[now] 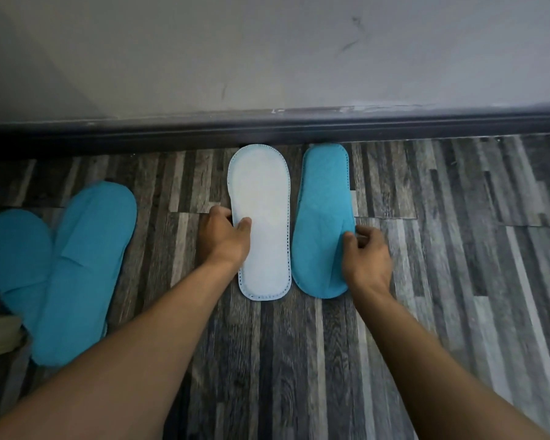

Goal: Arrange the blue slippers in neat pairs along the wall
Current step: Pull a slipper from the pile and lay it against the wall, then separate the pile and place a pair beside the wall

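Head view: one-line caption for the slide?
Left hand grips a sole-up slipper beside a blue-side-up slipper held by the right hand, both against the baseboard.

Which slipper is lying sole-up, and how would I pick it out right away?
Follow the dark baseboard under the grey wall to the two slippers whose ends touch it. The upturned slipper is the left one of that pair, gripped at its edge by the left hand. It alone shows a pale whitish sole with blue stitching; the other slippers show solid blue.

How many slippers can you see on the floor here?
4: two blue slippers lying at left, a white-sole-up slipper and a blue one against the baseboard.
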